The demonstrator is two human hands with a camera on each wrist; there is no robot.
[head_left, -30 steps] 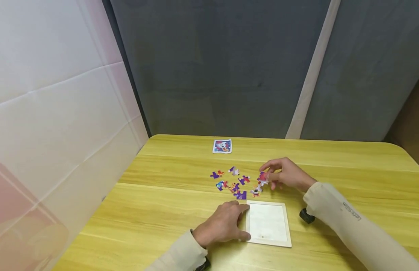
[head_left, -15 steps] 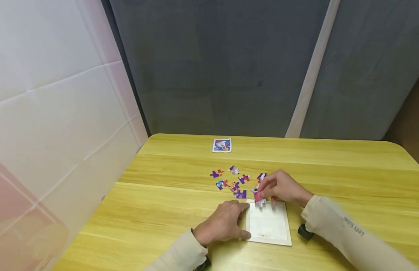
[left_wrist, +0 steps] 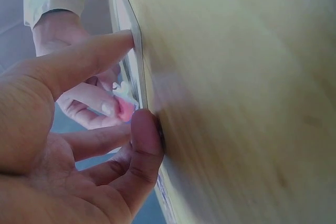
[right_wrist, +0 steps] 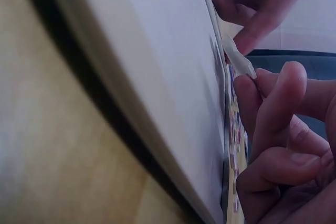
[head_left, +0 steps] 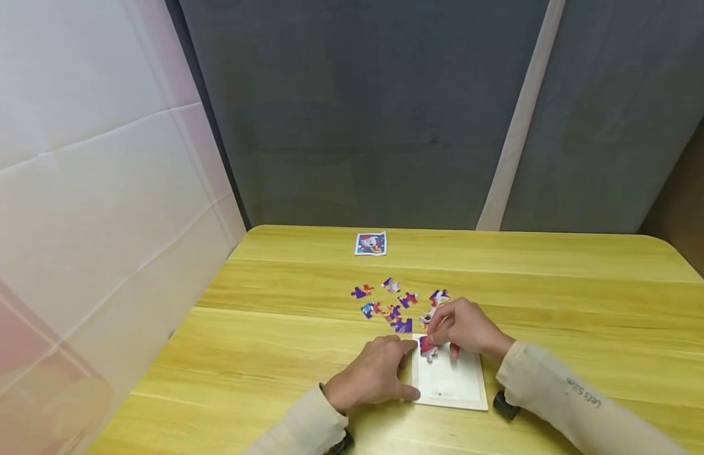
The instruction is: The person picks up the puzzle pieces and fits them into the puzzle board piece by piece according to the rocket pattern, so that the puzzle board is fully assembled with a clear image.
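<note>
head view: the right hand (head_left: 462, 332) pinches a red and purple puzzle piece (head_left: 427, 347) and holds it at the top left corner of the white puzzle tray (head_left: 451, 382). the left hand (head_left: 375, 376) rests on the yellow table (head_left: 272, 354), its thumb and one finger touching the tray's left edge, fingers fairly straight. more loose pieces (head_left: 394, 303) lie just behind the tray. a small picture card (head_left: 370, 243) lies near the far edge of the table.
</note>
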